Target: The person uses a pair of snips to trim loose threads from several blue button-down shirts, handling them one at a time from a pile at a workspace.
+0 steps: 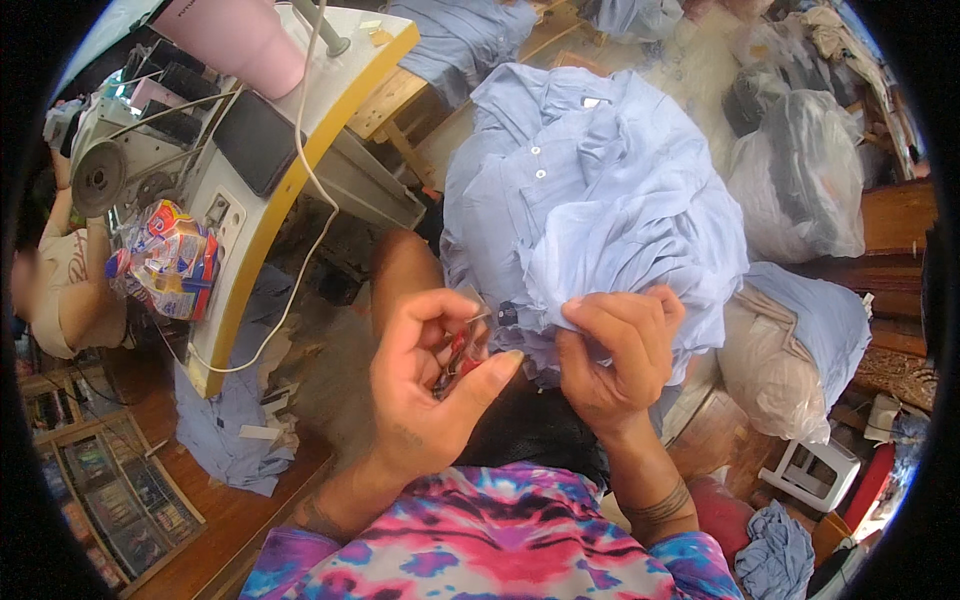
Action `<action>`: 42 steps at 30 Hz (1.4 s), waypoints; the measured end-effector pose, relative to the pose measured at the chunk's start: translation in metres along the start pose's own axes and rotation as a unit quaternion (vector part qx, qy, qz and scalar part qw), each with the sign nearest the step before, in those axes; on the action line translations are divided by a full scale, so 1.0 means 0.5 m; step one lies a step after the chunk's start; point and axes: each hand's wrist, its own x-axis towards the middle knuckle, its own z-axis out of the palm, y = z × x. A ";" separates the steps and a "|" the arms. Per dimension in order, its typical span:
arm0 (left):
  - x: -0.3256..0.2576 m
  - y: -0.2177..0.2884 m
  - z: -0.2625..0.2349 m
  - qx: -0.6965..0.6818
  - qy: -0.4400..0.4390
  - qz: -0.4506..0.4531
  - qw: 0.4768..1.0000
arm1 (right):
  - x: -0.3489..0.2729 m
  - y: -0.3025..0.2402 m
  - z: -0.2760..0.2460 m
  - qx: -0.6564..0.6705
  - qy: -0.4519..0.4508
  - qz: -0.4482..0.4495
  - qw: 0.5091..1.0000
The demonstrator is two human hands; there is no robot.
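A light blue buttoned shirt [620, 180] lies bunched in a heap over my lap, its white buttons facing up. My right hand [622, 355] is closed, pinching the cloth at the near edge of the heap. Beside it, a small dark label [507, 314] shows on the fabric. Curled in my left hand [430, 385] is a pair of small thread snips [458, 358], metal with red parts. Its fingers partly hide the tool. The thumb points toward the cloth, just left of the label.
At the left, a yellow-edged sewing table [330, 120] bears a pink tumbler [235, 40], a black phone [252, 142] and a snack packet [170, 260]. Bagged bundles [800, 170] and a white stool [815, 475] stand right. Another person [75, 280] sits far left.
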 end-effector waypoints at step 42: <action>0.155 0.039 -0.058 0.158 -0.017 0.119 0.980 | 0.122 -0.056 -0.039 0.340 -0.164 0.383 0.843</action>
